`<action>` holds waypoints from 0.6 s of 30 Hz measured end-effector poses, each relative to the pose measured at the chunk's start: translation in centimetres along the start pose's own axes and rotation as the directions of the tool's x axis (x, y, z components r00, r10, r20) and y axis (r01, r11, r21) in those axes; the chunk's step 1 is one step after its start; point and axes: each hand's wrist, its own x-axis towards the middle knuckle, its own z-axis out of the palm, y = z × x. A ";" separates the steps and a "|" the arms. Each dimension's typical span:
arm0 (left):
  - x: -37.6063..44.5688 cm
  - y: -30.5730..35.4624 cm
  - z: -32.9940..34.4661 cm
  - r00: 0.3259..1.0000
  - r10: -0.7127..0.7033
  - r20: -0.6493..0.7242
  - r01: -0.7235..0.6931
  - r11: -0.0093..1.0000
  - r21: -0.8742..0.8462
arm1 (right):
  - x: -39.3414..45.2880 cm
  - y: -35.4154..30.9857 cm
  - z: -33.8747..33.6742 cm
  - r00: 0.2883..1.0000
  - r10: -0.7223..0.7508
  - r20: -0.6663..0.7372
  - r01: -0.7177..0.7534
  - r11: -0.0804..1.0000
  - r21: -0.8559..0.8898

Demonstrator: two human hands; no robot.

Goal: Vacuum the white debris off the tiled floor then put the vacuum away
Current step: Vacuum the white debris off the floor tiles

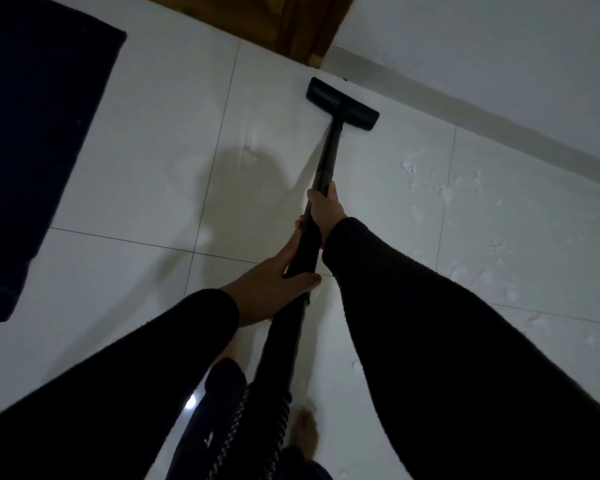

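A black vacuum wand (pixel 327 157) runs from my hands forward to its flat black floor head (pixel 342 102), which rests on the white tiled floor (pixel 146 188) close to the wall. My right hand (pixel 324 207) grips the wand higher up. Just behind it, my left hand (pixel 274 277) holds the thicker handle part. The ribbed hose (pixel 257 403) hangs down between my arms. White debris (pixel 444 192) lies scattered over the tiles to the right of the wand, apart from the head. Both arms wear dark sleeves.
A dark mat (pixel 32 133) covers the floor at the left. A brown wooden door frame (pixel 291 26) stands at the top, beside a white wall with a skirting (pixel 499 133) running along the right. My bare foot (pixel 305 434) shows at the bottom.
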 end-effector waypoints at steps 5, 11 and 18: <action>0.0 -0.7 2.3 1.000 0.012 -0.022 -0.012 1.000 0.019 | -0.4 1.3 -1.5 0.999 -0.019 0.033 0.019 1.000 -0.003; -0.5 -1.7 5.4 0.998 0.020 -0.051 -0.018 0.999 0.036 | -1.3 3.5 -3.6 0.999 -0.004 0.051 0.003 1.000 0.002; -2.5 -2.3 9.1 0.999 0.013 -0.042 -0.009 0.996 0.085 | -3.4 6.6 -6.1 0.998 0.022 0.051 -0.024 0.999 0.036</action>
